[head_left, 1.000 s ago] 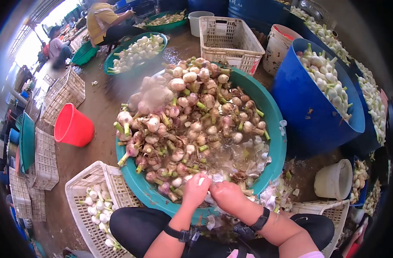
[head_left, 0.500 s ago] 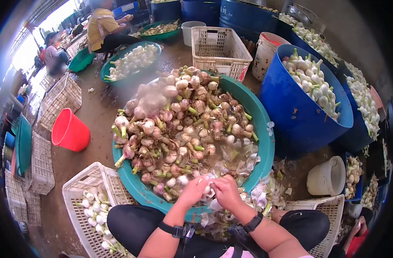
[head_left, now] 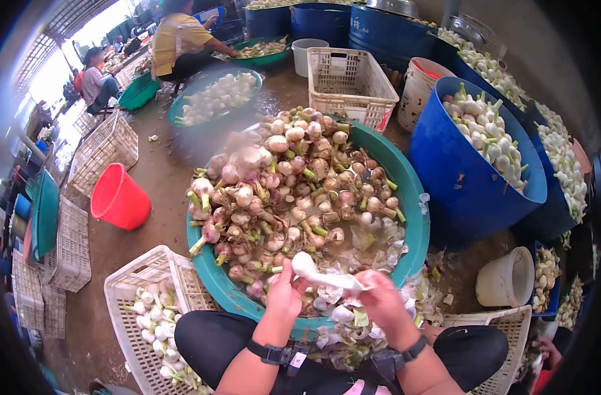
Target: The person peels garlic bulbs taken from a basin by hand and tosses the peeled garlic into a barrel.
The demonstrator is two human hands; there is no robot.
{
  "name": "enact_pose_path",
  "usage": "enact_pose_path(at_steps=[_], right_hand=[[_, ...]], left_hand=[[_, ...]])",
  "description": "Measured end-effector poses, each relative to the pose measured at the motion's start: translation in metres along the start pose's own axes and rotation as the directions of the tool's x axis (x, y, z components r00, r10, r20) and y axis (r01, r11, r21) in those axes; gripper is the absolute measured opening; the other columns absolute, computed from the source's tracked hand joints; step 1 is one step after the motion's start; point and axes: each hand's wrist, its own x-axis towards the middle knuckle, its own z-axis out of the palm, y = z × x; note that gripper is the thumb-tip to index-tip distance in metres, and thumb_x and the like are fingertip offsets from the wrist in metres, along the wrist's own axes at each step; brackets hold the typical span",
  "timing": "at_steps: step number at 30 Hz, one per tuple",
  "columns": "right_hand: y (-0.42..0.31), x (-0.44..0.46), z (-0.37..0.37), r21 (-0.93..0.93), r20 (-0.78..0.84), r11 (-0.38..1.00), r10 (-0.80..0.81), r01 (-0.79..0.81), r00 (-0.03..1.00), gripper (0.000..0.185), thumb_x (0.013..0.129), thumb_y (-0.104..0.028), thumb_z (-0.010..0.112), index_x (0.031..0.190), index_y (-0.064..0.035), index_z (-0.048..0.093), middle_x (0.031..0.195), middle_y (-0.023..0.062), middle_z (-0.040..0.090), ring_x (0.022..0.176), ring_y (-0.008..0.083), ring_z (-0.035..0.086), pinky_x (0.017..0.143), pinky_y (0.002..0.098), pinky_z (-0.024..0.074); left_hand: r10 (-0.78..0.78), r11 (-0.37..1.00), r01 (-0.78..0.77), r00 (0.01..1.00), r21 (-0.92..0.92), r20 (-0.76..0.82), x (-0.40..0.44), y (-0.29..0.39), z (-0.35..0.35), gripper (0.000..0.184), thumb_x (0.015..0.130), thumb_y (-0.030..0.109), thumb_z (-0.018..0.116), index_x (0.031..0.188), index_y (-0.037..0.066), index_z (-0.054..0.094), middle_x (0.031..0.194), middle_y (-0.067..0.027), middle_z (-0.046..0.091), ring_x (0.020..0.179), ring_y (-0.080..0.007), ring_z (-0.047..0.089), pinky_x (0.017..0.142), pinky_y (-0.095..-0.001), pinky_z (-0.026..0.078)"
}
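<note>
My left hand (head_left: 287,293) holds a white garlic bulb (head_left: 303,264) above the near rim of a green tub (head_left: 416,197). From the bulb a pale strip of skin (head_left: 340,280) stretches to my right hand (head_left: 382,297), whose fingers are closed on its far end and a little blurred. Unpeeled garlic bulbs (head_left: 254,217) with purple-brown skins and cut green stems heap up in the tub, some in murky water. Loose garlic skins (head_left: 343,315) lie below and between my hands.
A white crate (head_left: 139,263) with peeled garlic stands left of my knee. A red bucket (head_left: 121,197) is beyond it. On the right is a blue barrel (head_left: 445,178) of white bulbs and a cream bucket (head_left: 504,276). A person in yellow (head_left: 179,39) sits at the back.
My hands have moved apart; the garlic bulb now shows at my left fingertips, with a skin strip drawn out towards my right hand. The view has shifted slightly. The yellow-clad person's arm now reaches into a tub.
</note>
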Motion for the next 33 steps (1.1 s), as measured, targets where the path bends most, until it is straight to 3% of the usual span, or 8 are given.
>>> enact_pose_path(at_steps=[6, 11, 14, 20, 25, 27, 31, 33], right_hand=[[-0.055, 0.002, -0.019, -0.239, -0.001, 0.925, -0.305, 0.296, 0.952, 0.02, 0.088, -0.018, 0.048, 0.086, -0.0006, 0.057, 0.084, 0.0102, 0.059, 0.08, 0.0183, 0.058, 0.072, 0.0294, 0.0469], [-0.016, 0.036, -0.03, -0.95, 0.106, -0.299, -0.056, 0.084, 0.993, 0.025, 0.079, -0.02, 0.053, 0.097, -0.0033, 0.06, 0.095, 0.016, 0.06, 0.089, 0.0304, 0.057, 0.081, 0.036, 0.0449], [0.024, 0.093, -0.057, -0.968, 0.188, -0.209, -0.231, 0.14, 0.954, 0.025, 0.077, -0.019, 0.054, 0.096, -0.0046, 0.06, 0.095, 0.0148, 0.06, 0.09, 0.0312, 0.056, 0.082, 0.0377, 0.0439], [0.085, 0.202, -0.1, -0.679, 0.319, -0.722, -0.127, 0.133, 0.939, 0.02, 0.077, -0.025, 0.055, 0.086, -0.0078, 0.06, 0.092, 0.0161, 0.06, 0.082, 0.0324, 0.055, 0.077, 0.0434, 0.0428], [0.067, 0.162, -0.038, -0.976, -0.091, -0.176, -0.214, -0.13, 0.973, 0.026, 0.076, -0.025, 0.059, 0.092, -0.0036, 0.06, 0.101, 0.0178, 0.057, 0.08, 0.0339, 0.057, 0.08, 0.0437, 0.0426], [0.067, 0.124, -0.011, -0.527, -0.189, 0.834, -0.3, 0.161, 0.935, 0.032, 0.075, -0.014, 0.062, 0.104, -0.0017, 0.057, 0.1, 0.0137, 0.057, 0.078, 0.0306, 0.057, 0.076, 0.0417, 0.0449], [0.035, 0.074, 0.013, -0.91, 0.375, -0.002, -0.429, 0.414, 0.822, 0.022, 0.078, -0.008, 0.057, 0.099, -0.0004, 0.057, 0.096, 0.0139, 0.057, 0.081, 0.0278, 0.057, 0.068, 0.0378, 0.048], [0.02, 0.064, 0.014, -0.834, 0.502, -0.176, 0.153, 0.523, 0.851, 0.014, 0.076, -0.01, 0.057, 0.085, 0.001, 0.058, 0.085, 0.0179, 0.059, 0.083, 0.0303, 0.057, 0.072, 0.0367, 0.047]], left_hand=[[-0.119, 0.978, 0.103, 0.99, -0.179, -0.077, -0.003, 0.017, 0.005, 0.028, 0.088, 0.037, 0.047, 0.089, 0.011, 0.056, 0.07, 0.002, 0.056, 0.048, -0.0056, 0.044, 0.037, -0.0174, 0.031], [0.301, 0.774, -0.109, 0.93, -0.624, 0.211, -0.032, 0.075, -0.024, 0.021, 0.081, 0.029, 0.055, 0.084, 0.009, 0.053, 0.07, -0.0022, 0.054, 0.049, -0.0099, 0.045, 0.037, -0.0209, 0.034], [0.614, 0.514, 0.046, 0.678, -0.856, 0.405, -0.093, 0.127, -0.005, 0.024, 0.08, 0.021, 0.056, 0.099, 0.007, 0.053, 0.092, -0.0032, 0.059, 0.061, -0.0103, 0.05, 0.05, -0.0224, 0.041], [0.255, 0.967, -0.244, 0.939, -0.075, 0.232, -0.044, 0.081, 0.02, 0.061, 0.084, 0.058, 0.039, 0.118, 0.008, 0.046, 0.104, -0.009, 0.057, 0.082, -0.0192, 0.052, 0.066, -0.0305, 0.044], [0.102, 0.874, -0.027, 0.986, 0.484, -0.129, 0.001, -0.007, 0.013, 0.057, 0.088, 0.049, 0.039, 0.129, 0.01, 0.031, 0.122, -0.0159, 0.039, 0.098, -0.0251, 0.05, 0.075, -0.0358, 0.045], [-0.073, 0.928, 0.072, 0.997, 0.367, -0.009, 0.003, -0.021, 0.019, 0.059, 0.088, 0.052, 0.037, 0.13, 0.012, 0.025, 0.119, -0.015, 0.041, 0.092, -0.0245, 0.054, 0.069, -0.0333, 0.047], [0.109, 0.884, -0.12, 0.993, 0.452, 0.051, 0.009, -0.02, 0.006, 0.046, 0.089, 0.046, 0.041, 0.117, 0.01, 0.041, 0.084, -0.0037, 0.058, 0.063, -0.0127, 0.056, 0.046, -0.0237, 0.044], [0.261, 0.853, -0.228, 0.965, 0.469, -0.004, 0.011, -0.021, 0.007, 0.032, 0.085, 0.027, 0.055, 0.103, 0.001, 0.053, 0.083, -0.0057, 0.058, 0.069, -0.0119, 0.055, 0.058, -0.0236, 0.045]])
